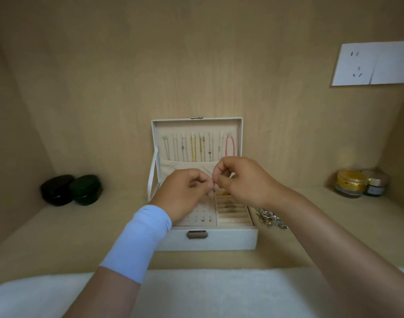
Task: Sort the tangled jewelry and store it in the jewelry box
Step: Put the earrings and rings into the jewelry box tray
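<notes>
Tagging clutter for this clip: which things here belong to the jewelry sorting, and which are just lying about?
Job: jewelry box, hung necklaces, tangled pile right of it, small piece pinched between left hand and right hand.
Lying about: two dark cases, gold-lidded jar, smaller jar, wall socket, white cloth.

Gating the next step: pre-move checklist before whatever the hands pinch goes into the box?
1. Jewelry box lid open: ok.
2. Left hand and right hand both pinch a small piece above the box: ok.
3. Type of piece, so which compartment: cannot tell, too small.
4. Earring panel shows free holes: ok.
5. Ring rolls unobstructed: ok.
6. Tangled pile lies on the shelf right of the box, unsorted: not ok.
</notes>
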Demonstrator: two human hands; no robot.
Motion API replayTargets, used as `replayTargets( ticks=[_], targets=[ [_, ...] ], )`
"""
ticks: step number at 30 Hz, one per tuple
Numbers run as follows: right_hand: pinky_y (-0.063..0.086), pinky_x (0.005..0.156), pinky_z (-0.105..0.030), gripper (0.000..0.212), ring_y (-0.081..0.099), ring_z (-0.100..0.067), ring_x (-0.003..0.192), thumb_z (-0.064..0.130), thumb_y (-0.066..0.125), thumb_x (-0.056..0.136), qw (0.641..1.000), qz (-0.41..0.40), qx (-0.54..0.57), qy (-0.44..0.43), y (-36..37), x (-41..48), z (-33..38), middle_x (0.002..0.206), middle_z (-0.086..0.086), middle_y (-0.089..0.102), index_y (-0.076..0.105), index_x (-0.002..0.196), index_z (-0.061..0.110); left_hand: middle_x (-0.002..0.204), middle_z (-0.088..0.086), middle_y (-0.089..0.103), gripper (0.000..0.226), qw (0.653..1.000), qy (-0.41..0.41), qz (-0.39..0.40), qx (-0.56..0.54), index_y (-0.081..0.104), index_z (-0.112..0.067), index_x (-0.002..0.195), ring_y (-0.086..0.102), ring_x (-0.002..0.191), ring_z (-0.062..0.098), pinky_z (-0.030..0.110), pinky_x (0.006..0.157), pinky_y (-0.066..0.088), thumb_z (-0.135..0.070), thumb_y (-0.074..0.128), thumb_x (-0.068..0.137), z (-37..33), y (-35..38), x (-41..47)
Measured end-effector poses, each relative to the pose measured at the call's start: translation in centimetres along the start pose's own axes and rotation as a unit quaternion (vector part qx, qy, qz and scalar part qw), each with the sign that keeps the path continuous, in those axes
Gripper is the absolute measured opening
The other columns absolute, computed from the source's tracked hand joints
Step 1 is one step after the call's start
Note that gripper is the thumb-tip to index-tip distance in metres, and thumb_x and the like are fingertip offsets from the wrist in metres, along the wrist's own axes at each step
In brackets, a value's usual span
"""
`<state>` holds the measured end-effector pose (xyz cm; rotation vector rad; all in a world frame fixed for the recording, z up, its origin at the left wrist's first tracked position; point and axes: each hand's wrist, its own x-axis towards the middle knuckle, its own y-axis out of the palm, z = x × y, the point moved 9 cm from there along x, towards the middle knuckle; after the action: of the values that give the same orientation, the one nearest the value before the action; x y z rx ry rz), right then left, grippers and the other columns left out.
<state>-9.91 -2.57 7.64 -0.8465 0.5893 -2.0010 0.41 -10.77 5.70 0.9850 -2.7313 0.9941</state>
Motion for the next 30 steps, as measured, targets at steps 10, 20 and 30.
replayTargets(
  ticks=[10,20,30],
  targets=[
    [0.044,0.047,-0.024,0.006,0.056,-0.018,0.047,0.015,0.08,0.083,0.993,0.008,0.121,-0.014,3.4,0.3,2.7,0.065,-0.001,0.07,0.077,0.08,0.018,0.076,-0.011,0.073,0.013,0.998,0.026,-0.045,-0.023,0.076,-0.026,0.078,0.061,0.073,0.006,0.019,0.072,0.047,-0.022,0.07,0.089,3.1,-4.2,-2.3],
    [0.039,0.061,-0.013,0.011,0.057,0.006,0.063,0.022,0.073,0.088,0.988,0.083,-0.119,-0.045,5.7,-0.6,2.1,0.079,0.016,0.068,0.072,0.078,0.028,0.074,-0.012,0.072,0.018,0.998,0.006,-0.067,-0.015,0.075,-0.024,0.083,0.058,0.061,0.001,0.015,0.059,0.043,-0.027,0.062,0.095,5.0,-5.6,-2.9],
    [0.049,0.074,-0.028,0.004,0.057,0.001,0.079,0.033,0.07,0.084,0.95,0.106,-0.284,-0.08,6.4,-1.3,3.3,0.084,0.019,0.061,0.07,0.079,0.032,0.088,-0.007,0.064,0.036,0.978,-0.064,-0.01,-0.199,0.069,-0.022,0.106,0.05,0.05,0.011,0.016,0.042,0.037,-0.004,0.039,0.102,5.6,-4.8,-3.4]
  ],
)
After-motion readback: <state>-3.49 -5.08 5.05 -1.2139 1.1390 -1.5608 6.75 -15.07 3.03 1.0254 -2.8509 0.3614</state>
